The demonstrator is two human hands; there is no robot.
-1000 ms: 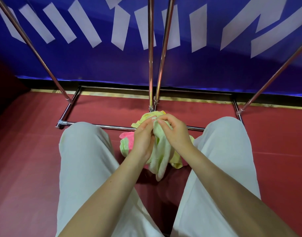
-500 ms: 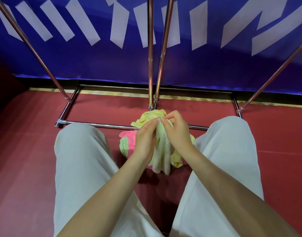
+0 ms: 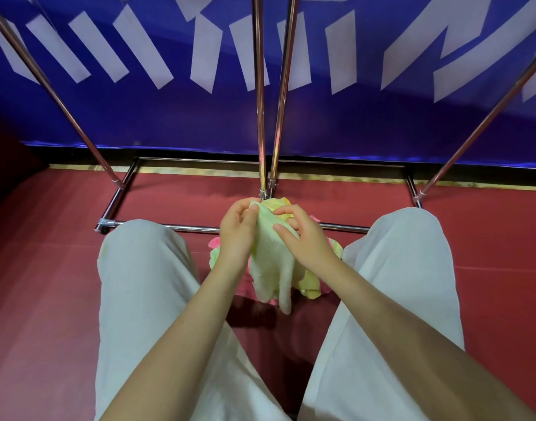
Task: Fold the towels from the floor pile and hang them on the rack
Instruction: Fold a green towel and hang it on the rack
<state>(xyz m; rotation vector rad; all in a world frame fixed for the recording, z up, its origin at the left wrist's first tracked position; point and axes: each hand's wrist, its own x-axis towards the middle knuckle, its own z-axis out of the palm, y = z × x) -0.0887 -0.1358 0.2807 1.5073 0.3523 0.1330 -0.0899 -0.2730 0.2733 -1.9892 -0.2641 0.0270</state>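
A pale green towel (image 3: 271, 262) hangs crumpled between my knees, above the floor pile. My left hand (image 3: 237, 230) pinches its top corner between thumb and fingers. My right hand (image 3: 303, 235) lies on the towel's right side with the fingers partly spread, feeling along its edge. Under the towel sits the pile (image 3: 313, 284) of yellow, pink and green towels on the red floor. The metal rack (image 3: 262, 117) stands just behind, its base bar (image 3: 193, 228) running across in front of my knees. No towel shows on the visible rack bars.
My two legs in white trousers (image 3: 145, 299) frame the pile on both sides. A blue banner wall (image 3: 351, 123) with white shapes stands right behind the rack. Slanted rack poles (image 3: 63, 101) rise at the left and right. Red floor (image 3: 32, 284) spreads out on both sides.
My hands have lifted slightly and parted; the right hand loosened its pinch and slid right along the towel while the left kept the corner. The towel hangs a bit more spread.
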